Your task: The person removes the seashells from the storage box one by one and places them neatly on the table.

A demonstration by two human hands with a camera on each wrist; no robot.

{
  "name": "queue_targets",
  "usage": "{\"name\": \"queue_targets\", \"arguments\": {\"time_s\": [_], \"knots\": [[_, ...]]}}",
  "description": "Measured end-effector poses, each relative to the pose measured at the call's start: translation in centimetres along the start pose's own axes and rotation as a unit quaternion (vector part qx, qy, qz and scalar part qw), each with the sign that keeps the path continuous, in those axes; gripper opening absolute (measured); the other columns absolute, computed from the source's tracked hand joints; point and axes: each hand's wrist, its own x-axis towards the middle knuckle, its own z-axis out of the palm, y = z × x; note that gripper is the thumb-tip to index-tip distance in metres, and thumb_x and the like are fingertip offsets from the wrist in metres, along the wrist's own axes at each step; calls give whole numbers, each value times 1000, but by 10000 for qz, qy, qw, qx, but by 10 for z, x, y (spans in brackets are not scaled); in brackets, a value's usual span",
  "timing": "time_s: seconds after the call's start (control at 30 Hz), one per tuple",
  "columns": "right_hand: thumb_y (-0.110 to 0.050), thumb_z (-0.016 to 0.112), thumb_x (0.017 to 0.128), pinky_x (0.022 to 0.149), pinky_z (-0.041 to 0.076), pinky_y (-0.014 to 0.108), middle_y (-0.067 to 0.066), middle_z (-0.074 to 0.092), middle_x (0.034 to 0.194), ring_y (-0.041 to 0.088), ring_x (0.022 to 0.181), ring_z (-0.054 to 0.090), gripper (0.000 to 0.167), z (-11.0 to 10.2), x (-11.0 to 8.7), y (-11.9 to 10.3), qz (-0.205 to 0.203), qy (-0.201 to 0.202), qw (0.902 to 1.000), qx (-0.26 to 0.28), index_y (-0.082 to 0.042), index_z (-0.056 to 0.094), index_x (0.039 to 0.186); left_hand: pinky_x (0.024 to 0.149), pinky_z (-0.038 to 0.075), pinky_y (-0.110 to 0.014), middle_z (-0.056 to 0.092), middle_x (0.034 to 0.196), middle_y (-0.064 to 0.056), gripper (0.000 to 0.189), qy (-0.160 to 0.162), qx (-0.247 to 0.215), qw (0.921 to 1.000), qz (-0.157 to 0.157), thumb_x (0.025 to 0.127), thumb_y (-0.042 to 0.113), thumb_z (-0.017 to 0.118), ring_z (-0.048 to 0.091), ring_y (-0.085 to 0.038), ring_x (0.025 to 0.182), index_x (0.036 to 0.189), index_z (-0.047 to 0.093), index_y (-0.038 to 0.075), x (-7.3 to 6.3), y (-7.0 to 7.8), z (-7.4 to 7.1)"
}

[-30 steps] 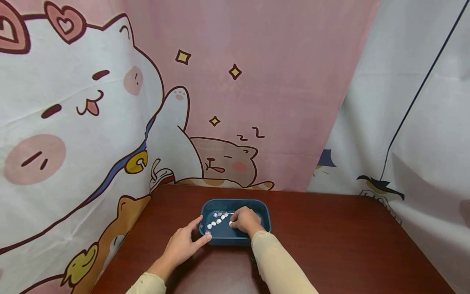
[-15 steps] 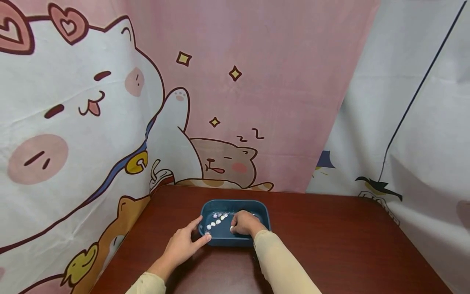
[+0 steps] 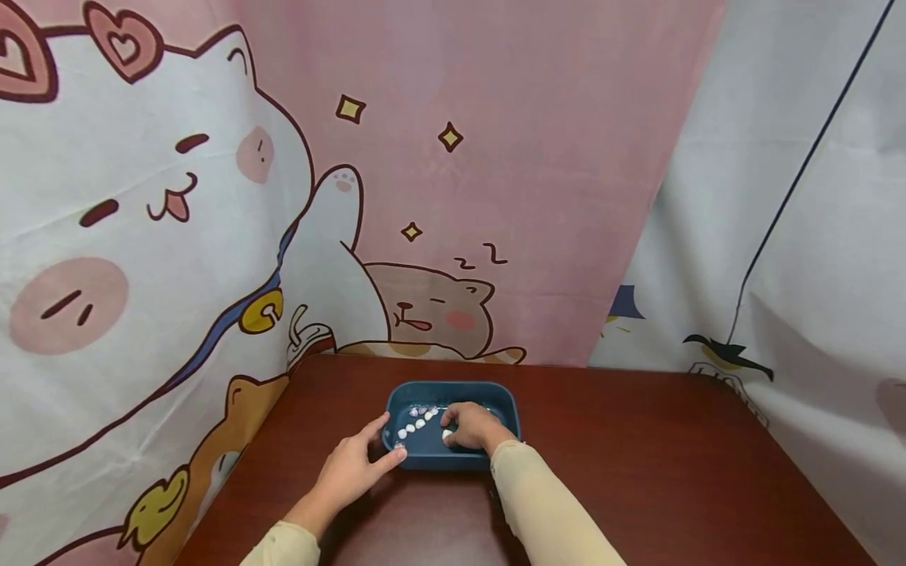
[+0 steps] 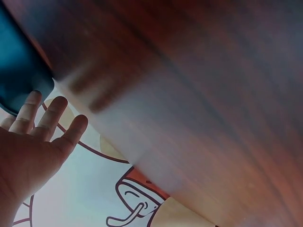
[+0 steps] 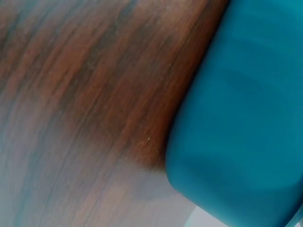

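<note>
In the head view a dark blue rectangular tray (image 3: 453, 462) stands on the table, with small white pebble-like pieces (image 3: 410, 428) in a slanting row inside its left half. A few pale purplish, shiny pieces (image 3: 418, 411) lie behind that row. My left hand (image 3: 350, 469) rests at the tray's left end, thumb at the front corner, fingers fairly straight along the side. Inside the tray is my right hand (image 3: 476, 427), its thumb and index finger parted around a white piece (image 3: 447, 434) near the bottom. The right wrist view shows only the tray's outer wall (image 5: 236, 118) and tabletop.
A reddish-brown wooden table (image 3: 637, 456) extends around the tray on all sides. Behind it hangs a pink and white cloth (image 3: 552, 196) printed with cartoon animals. The cloth also runs down the table's left side.
My right thumb and index finger were closed together on the white piece half a second ago and now stand apart, showing more of it. My left hand stays at the tray's corner.
</note>
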Motion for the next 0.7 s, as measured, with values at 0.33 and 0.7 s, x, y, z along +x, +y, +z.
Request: {"name": "queue_targets", "arguments": {"time_s": [0.33,0.7], "knots": [[-19,86,92,107,54,58,7,73,110,26,101,61,11,-1,3,-3,206,21,9998,-34,-15,78,99,94,61,-58,77,127,-11,82,27,-4,10000,78,91,58,80,73,-22,107,159,53,21,0,1,-4],[-16,90,87,85,54,43,2,69,93,20,87,58,17,2,4,2,-126,250,9996,-28,-16,73,89,98,60,-57,75,133,-10,82,31,-93,9999,31,92,58,79,72,-22,112,159,53,20,2,-2,0]]}}
